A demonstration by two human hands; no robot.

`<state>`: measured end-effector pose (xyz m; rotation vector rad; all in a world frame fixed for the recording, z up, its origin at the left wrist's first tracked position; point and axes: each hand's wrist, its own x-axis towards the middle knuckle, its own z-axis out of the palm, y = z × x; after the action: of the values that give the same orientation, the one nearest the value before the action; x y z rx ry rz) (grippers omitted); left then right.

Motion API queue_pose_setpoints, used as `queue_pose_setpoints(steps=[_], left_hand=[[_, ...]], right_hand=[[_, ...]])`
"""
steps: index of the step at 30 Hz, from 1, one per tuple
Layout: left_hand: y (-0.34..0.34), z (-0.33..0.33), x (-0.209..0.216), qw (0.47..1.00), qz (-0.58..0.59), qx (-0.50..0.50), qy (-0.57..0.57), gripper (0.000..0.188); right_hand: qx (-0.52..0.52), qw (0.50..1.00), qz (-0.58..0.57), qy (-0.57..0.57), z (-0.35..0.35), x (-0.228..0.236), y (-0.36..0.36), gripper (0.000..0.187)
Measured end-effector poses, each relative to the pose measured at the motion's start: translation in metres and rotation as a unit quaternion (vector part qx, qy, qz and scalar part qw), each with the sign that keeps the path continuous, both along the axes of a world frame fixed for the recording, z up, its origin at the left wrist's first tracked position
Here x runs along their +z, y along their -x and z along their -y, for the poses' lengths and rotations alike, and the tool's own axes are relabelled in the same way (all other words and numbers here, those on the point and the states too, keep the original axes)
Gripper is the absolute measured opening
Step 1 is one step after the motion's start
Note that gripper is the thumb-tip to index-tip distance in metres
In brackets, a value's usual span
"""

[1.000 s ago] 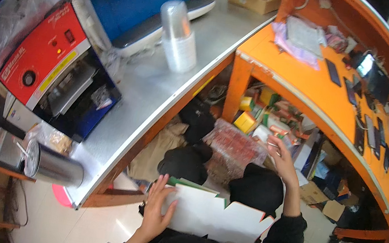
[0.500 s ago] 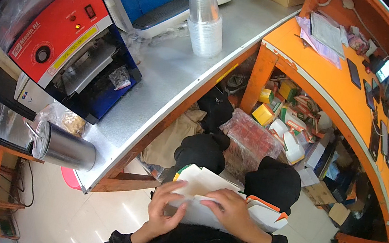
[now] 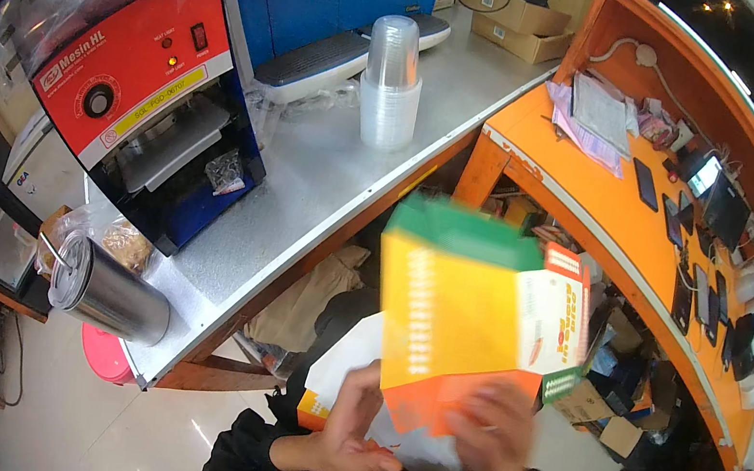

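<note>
Two hands sit low in front of the body, apart from each other, and one printed carton (image 3: 464,307) rises between and beyond them, away from the chest. The right hand (image 3: 496,431) is nearer: it looks closed over the orange lower edge, though motion blur softens the fingers. The left hand (image 3: 351,438) lies just beside the lower left corner, thumb spread from the fingers; I cannot tell whether its fingertips touch the carton. That gap at the left corner seems the relation that matters most. The longer way of the carton appears to run from the orange end near the body up to the green end (tilt and blur leave this unsure), leaning a little to one side. It looks like thin, folded card: broad yellow face with a column of pale marks, green flaps at the top, orange below, a white lettered panel on the right. Behind the left hand shows a white piece of card (image 3: 347,356) with an orange and yellow corner, partly hidden by the carton
</note>
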<state>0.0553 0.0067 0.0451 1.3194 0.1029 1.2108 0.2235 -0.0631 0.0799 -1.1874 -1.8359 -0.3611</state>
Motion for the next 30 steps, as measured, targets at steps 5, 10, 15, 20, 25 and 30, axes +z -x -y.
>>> queue_pose_setpoints(steps=[5,10,15,20,25,30], left_hand=[[0.008,-0.012,0.005,0.99,-0.061,0.036,0.123,0.045],[0.003,-0.031,0.0,0.966,-0.088,0.222,-0.095,0.012],[-0.016,-0.024,-0.001,0.925,-0.144,0.29,-0.198,0.011],[-0.018,-0.02,0.004,0.953,-0.185,0.223,-0.09,0.012],[-0.01,-0.026,0.006,0.975,-0.178,0.13,-0.032,0.013],[-0.019,-0.029,0.001,0.991,-0.068,0.089,0.078,0.014]], right_hand=[[0.012,0.996,-0.092,0.02,-0.011,-0.03,0.021,0.024],[0.124,0.875,-0.446,0.139,-0.013,-0.02,0.016,0.016],[0.1,0.902,-0.414,0.067,-0.028,-0.012,0.02,0.014],[0.04,0.92,-0.387,0.051,-0.037,-0.016,0.024,0.015],[0.012,0.945,-0.327,0.027,-0.035,-0.025,0.023,0.017],[-0.09,0.98,-0.176,0.019,-0.032,-0.035,0.036,0.028]])
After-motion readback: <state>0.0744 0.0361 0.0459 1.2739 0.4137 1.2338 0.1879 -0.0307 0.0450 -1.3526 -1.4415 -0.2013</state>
